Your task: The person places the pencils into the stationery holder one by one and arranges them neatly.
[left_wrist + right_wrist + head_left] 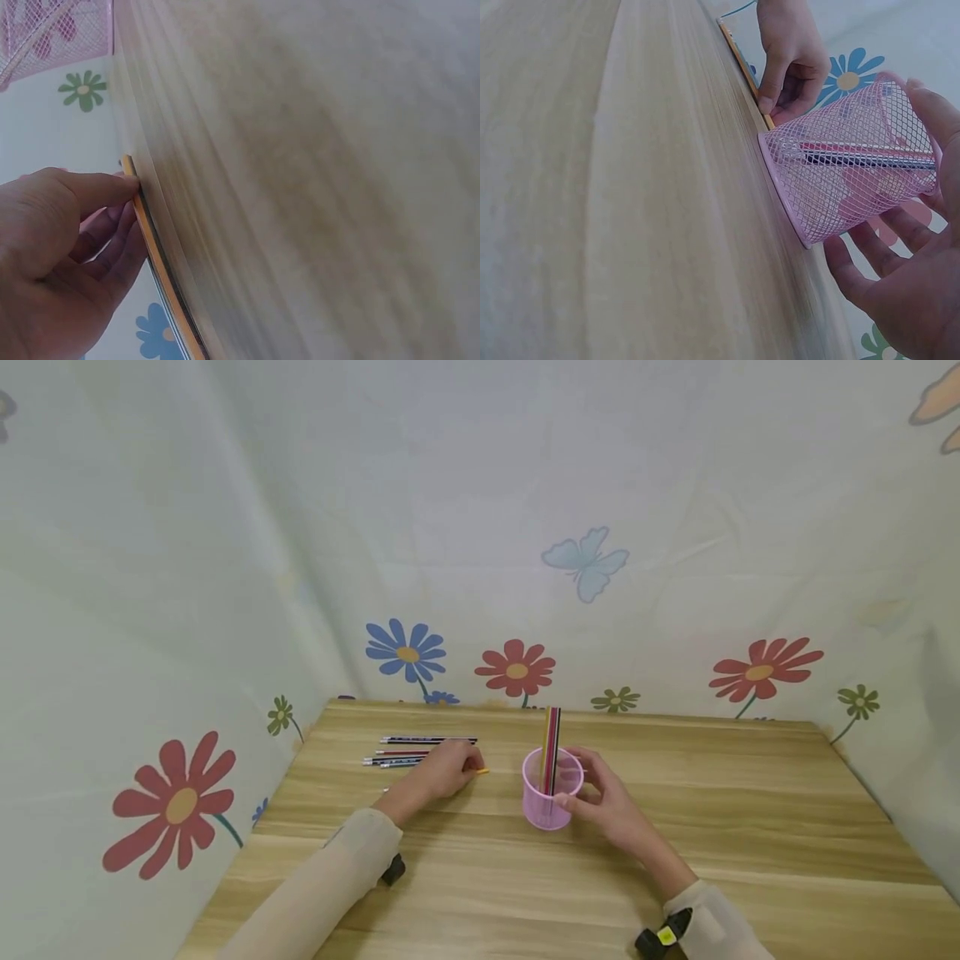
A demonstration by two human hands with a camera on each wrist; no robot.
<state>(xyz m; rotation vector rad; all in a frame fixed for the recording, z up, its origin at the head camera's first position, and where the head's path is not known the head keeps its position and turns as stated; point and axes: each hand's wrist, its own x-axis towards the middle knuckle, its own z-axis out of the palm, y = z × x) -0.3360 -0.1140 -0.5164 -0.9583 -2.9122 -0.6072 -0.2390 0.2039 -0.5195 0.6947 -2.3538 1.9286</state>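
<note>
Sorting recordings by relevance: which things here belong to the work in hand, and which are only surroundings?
Belong to the work: left hand, pinching a yellow pencil; right hand, holding the pink mesh cup; cup pencils; loose pencils.

Surroundings: wooden table; flowered backdrop; black wrist devices.

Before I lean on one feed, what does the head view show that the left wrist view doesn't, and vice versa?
Only the head view: the right hand holding the pink round mesh cup, the upper ends of the thin yellow, red and black pencils standing in it, and the pale-blue printed butterfly.

Only the left wrist view: the long shaft of the slim orange-yellow pencil, and the cup wall's mesh weave up close.

Both: the left hand pinching that pencil, its tip, part of the cup, and the brown wood-grain table.
</note>
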